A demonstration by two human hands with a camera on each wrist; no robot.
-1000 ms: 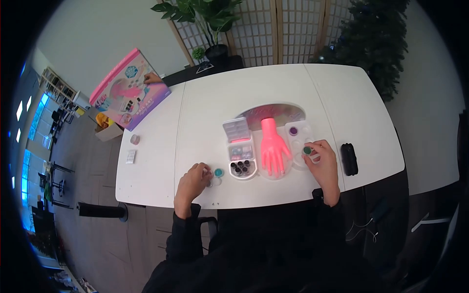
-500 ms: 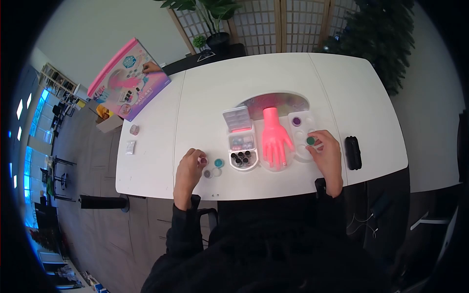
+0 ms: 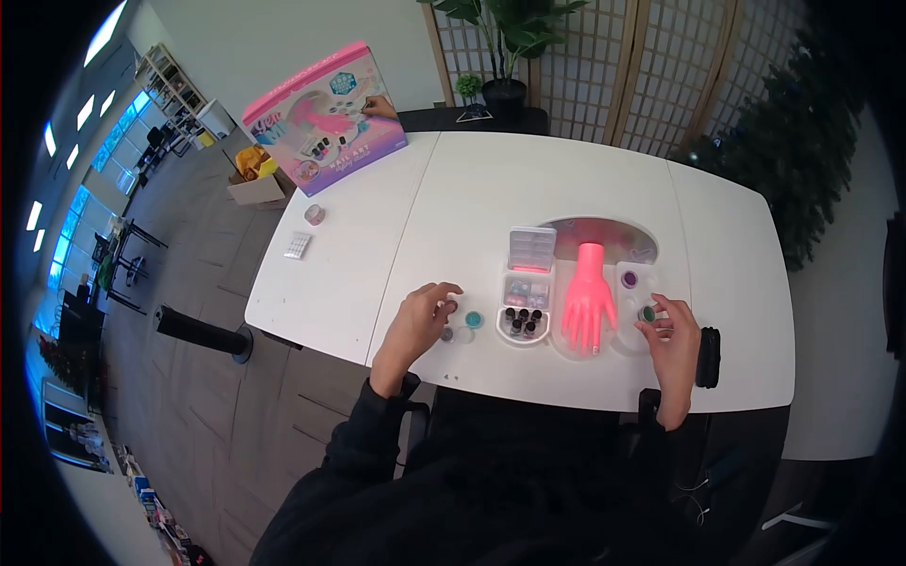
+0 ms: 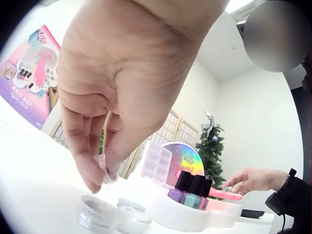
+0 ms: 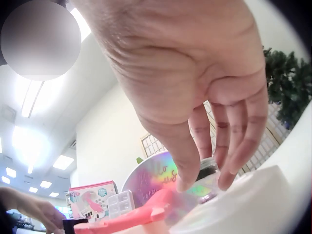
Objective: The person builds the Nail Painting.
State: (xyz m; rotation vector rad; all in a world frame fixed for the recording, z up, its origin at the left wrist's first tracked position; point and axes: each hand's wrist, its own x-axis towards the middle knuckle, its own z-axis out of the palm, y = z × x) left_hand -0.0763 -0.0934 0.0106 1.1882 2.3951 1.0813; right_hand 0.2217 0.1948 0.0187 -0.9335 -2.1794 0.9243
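Note:
My left hand (image 3: 415,325) pinches a small clear glitter pot (image 4: 110,171) between thumb and fingers, above the left part of the table. Below and beside it stand a teal glitter pot (image 3: 473,320), a greyish pot (image 4: 95,214) and a pale pot (image 3: 464,335). At the other side, my right hand (image 3: 676,341) holds a green glitter pot (image 3: 647,314) by its sides, over the right tray of the white nail-art stand. A purple pot (image 3: 629,279) sits in that tray. Between the hands lies a pink model hand (image 3: 589,300) on the stand.
Several black-capped nail polish bottles (image 3: 523,322) fill the stand's left front compartment, before an open lidded case (image 3: 531,249). A black case (image 3: 708,358) lies right of my right hand. The nail-art box (image 3: 330,123), a small jar (image 3: 314,215) and a white sheet (image 3: 297,246) are far left.
The left hand has picked up a glitter pot from the cluster and raised it slightly. The right hand keeps the green pot over the tray. The head view has turned left.

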